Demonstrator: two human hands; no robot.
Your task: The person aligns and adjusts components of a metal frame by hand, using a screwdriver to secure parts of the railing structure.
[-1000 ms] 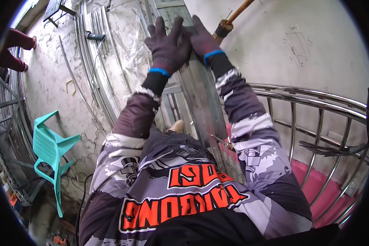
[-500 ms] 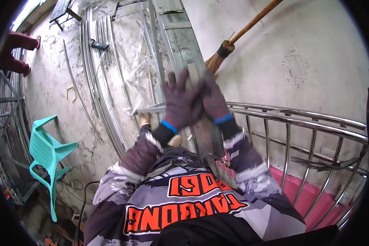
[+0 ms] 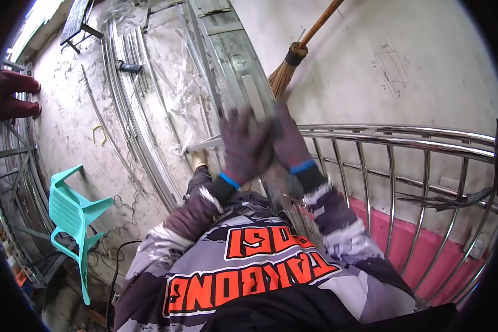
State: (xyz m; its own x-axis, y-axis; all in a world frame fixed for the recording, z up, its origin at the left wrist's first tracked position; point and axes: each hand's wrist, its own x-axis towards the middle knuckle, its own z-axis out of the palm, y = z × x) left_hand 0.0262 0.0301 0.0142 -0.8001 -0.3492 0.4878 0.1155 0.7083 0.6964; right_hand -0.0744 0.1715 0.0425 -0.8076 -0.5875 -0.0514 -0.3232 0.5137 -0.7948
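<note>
Straight ahead, pressing on a flat metal strip (image 3: 253, 95) with both gloved hands: left hand (image 3: 243, 148) spread wide, fingers uncurled, laid palm-down against the strip's left side; right hand (image 3: 289, 143) likewise flat, fingers stretched up along the strip's right edge and touching the left hand near the fingertips. Clenched on nothing, wrapped round nothing, as far as visible through the motion blur; exact extent of palm contact with the metal impossible to tell. Strip itself running up and away from between the two hands, its lower end hidden behind the wrists. Just beyond the right hand's fingertips, a broom (image 3: 285, 71) with a wooden handle, bristles down, close beside the strip. Right of the right hand, a polished steel railing (image 3: 404, 138) with upright bars, and beneath it a pink ledge (image 3: 395, 235). Left of the left hand, long metal profiles (image 3: 128, 119) lying side by side on the concrete floor (image 3: 66, 119), with a crumpled clear plastic sheet (image 3: 183, 88) nearer the strip. Below the left wrist, a tan shoe (image 3: 198, 159). Far off to the left, well apart from both hands, a green plastic chair (image 3: 72, 213)
</note>
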